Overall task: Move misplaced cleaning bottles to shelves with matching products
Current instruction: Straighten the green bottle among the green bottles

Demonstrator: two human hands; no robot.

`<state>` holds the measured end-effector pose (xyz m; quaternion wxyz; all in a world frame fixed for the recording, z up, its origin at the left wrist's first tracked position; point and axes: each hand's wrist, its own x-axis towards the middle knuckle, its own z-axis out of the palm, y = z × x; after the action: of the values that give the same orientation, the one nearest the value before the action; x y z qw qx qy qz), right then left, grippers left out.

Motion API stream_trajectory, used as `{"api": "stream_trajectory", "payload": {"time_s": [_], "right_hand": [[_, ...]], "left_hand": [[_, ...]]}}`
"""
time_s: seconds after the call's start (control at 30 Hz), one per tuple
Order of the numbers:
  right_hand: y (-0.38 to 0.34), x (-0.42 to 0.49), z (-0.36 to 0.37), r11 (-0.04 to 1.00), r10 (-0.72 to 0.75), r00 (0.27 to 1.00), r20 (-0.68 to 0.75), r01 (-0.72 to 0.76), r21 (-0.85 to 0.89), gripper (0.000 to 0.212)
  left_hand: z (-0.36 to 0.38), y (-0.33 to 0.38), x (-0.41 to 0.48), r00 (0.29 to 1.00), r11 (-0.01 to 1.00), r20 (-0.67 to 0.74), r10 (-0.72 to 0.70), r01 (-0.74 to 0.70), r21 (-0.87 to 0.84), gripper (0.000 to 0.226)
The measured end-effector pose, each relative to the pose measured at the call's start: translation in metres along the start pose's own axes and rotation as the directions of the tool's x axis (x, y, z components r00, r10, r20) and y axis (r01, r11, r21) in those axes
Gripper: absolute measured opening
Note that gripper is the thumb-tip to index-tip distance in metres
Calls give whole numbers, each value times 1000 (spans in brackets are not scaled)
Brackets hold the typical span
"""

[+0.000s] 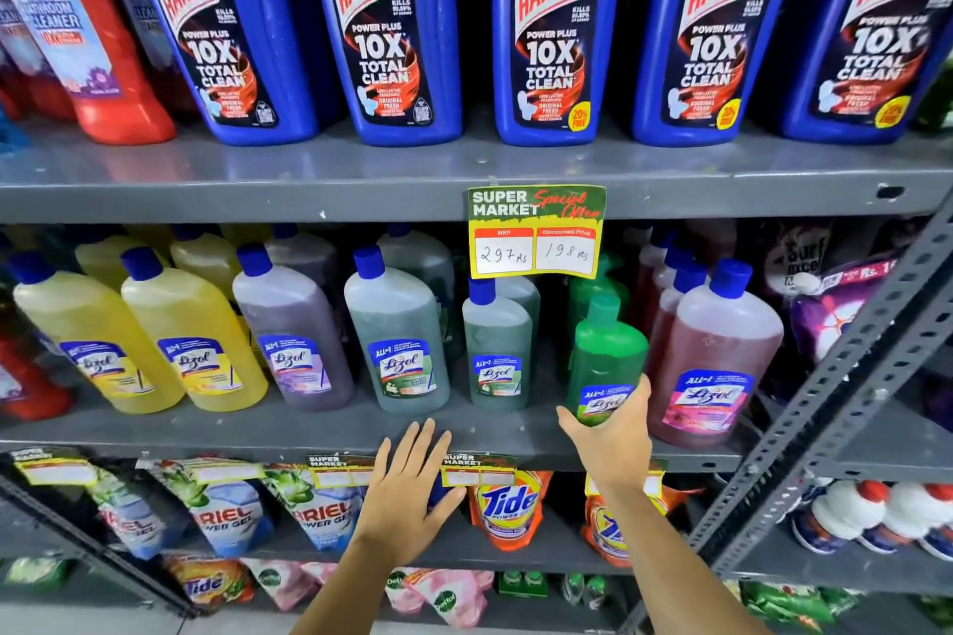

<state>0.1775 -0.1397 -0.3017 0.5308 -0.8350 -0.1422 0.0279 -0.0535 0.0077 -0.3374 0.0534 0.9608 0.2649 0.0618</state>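
**Green bottle held at the middle shelf**

The green bottle (pixel 606 361), green-capped with a Lizol label, is at the front of the middle shelf (pixel 309 428), tilted slightly, between a small dark-green bottle (pixel 496 351) on its left and a pink bottle (pixel 717 356) on its right. The right hand (pixel 611 433) cups its lower part from below and in front, thumb on the left, fingers wrapped round the right side over the label. Whether the base touches the shelf cannot be told.

The left hand (pixel 407 485) is open and flat, fingers spread, holding nothing, in front of the shelf edge near a price tag (pixel 477 469).

Further left stand a larger green bottle (pixel 397 340), a purple bottle (pixel 291 330) and yellow bottles (pixel 191 335). An offer card (pixel 536 232) hangs from the top shelf (pixel 258 191), which carries blue Harpic bottles (pixel 554 26). Detergent pouches (pixel 508 505) fill the shelf below.
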Motion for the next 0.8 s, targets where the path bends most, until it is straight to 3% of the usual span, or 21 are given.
{"api": "stream_trajectory", "payload": {"time_s": [0.4, 0.5, 0.6, 0.7, 0.8], "right_hand": [[5, 10, 8, 998, -37, 997, 66, 34, 45, 111], [10, -13, 5, 996, -80, 991, 107, 83, -22, 118], [13, -58, -1, 961, -242, 970, -18, 237, -142, 102], [-9, -83, -7, 873, -472, 875, -109, 447, -193, 82], [-68, -85, -2, 771, -628, 766, -136, 589, -242, 76]], "left_hand": [[0, -2, 0, 1000, 999, 15, 3, -3, 50, 77], [-4, -1, -2, 1000, 997, -9, 20, -19, 78, 78], [-11, -2, -8, 996, 996, -75, 52, -47, 71, 73], [-29, -10, -15, 983, 995, -164, 89, -80, 61, 69], [-64, -33, -22, 962, 992, -245, 122, -107, 73, 67]]}}
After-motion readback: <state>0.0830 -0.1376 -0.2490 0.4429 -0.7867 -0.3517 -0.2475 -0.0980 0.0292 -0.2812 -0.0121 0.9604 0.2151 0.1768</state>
